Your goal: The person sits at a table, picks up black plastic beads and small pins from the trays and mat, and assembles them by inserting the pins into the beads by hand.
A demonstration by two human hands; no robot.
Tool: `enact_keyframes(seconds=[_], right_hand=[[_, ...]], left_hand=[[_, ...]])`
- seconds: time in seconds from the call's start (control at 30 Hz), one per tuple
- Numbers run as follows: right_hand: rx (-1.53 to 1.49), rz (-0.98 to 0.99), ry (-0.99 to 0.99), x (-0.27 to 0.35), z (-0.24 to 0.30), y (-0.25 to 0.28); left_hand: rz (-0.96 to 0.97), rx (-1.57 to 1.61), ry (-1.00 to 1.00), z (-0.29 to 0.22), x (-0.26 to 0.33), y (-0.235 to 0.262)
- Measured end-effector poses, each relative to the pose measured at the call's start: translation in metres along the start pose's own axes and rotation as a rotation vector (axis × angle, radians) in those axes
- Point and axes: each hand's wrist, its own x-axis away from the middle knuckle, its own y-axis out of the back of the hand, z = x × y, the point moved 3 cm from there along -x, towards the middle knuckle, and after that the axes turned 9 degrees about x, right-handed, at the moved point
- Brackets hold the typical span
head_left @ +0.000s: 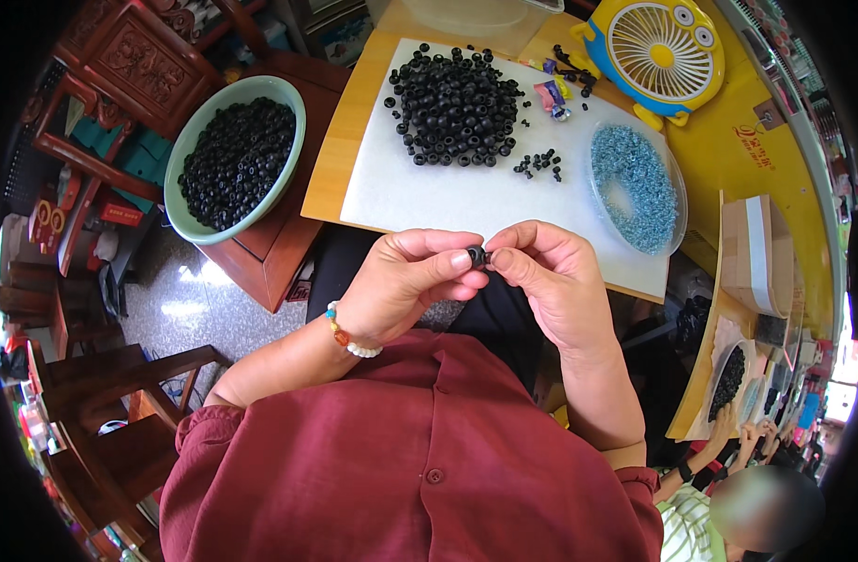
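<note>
Just off the near edge of the white board [373, 187], my two hands meet fingertip to fingertip. My left hand [401, 281], with a beaded bracelet on its wrist, pinches a round black bead [476, 255] between thumb and fingers. Thumb and forefinger of my right hand [546, 267] are closed on a small dark piece at the bead's right side; its shape is mostly hidden. Farther off on the board lies a heap of black beads [457, 108]. Several smaller black pieces [538, 166] are scattered at its near right.
A pale green basin [299, 140] full of black beads stands on a wooden stool at left. Clear-blue beads [625, 178] fill a shallow plastic dish at the board's right. Behind are wrapped sweets [551, 97] and a yellow-blue fan [663, 56]. Another person works at lower right.
</note>
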Motion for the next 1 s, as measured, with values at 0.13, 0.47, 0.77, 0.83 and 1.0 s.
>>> enact_keyframes(seconds=[0.13,0.47,0.77,0.83,1.0], right_hand=[[0.043,-0.027,0.0,0.001,0.0,0.0],[-0.317,0.118,-0.258,0.004,-0.014,0.002],[-0.347,0.197,-0.281,0.014,-0.02,-0.003],[-0.359,0.201,-0.279,0.015,-0.023,-0.004],[-0.403,0.2,-0.265,0.02,-0.031,-0.007]], left_hand=[[-0.025,-0.095,-0.022,0.0,0.002,-0.002],[0.112,-0.63,-0.364,-0.016,0.007,-0.007],[0.268,-0.803,-0.368,-0.024,0.014,-0.017],[0.255,-0.799,-0.344,-0.024,0.016,-0.019],[0.249,-0.802,-0.321,-0.021,0.019,-0.019]])
